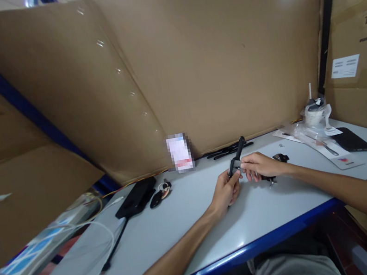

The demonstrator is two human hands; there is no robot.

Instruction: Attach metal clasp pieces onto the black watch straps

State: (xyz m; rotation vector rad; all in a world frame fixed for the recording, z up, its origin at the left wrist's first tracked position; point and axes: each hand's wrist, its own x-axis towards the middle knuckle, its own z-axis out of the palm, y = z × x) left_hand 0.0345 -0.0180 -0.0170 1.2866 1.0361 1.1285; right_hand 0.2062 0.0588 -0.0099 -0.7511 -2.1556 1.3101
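Black plastic part (237, 159), slim stem on a blocky base, sits just above the smooth pale surface (192, 230). Our left grip (226, 191) pinches the base and our right grip (261, 165) is closed on it by the fingertips. Risk as we judge it: slick plastic and little contact, so it could twist out and skid toward the small black piece (280, 158).
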